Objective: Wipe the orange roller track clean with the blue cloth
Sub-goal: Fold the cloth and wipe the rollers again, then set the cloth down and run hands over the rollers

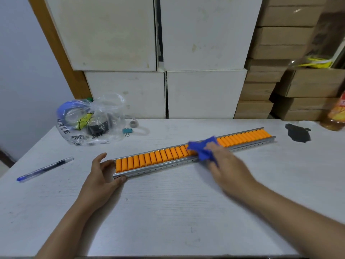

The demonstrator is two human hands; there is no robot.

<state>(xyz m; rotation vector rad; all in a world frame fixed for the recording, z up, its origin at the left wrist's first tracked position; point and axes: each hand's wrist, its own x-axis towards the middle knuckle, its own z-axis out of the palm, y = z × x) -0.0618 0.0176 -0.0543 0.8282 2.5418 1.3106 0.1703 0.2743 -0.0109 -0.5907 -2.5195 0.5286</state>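
Observation:
A long roller track (pixel 160 157) with orange rollers in a metal frame lies slanted across the white table (pixel 168 212), near end at the left, far end at the upper right. My left hand (pixel 104 174) grips the track's near left end, thumb at the front rail. My right hand (pixel 224 163) presses a crumpled blue cloth (pixel 202 146) onto the rollers near the track's middle. The cloth and hand are blurred. Rollers under the cloth are hidden.
A clear plastic bag (pixel 89 120) with tape rolls sits at the back left, a blue binder clip (pixel 127 131) beside it. A blue pen (pixel 44 168) lies at the left. A dark object (pixel 298 135) and a bottle (pixel 336 114) are at the right. Boxes stand behind.

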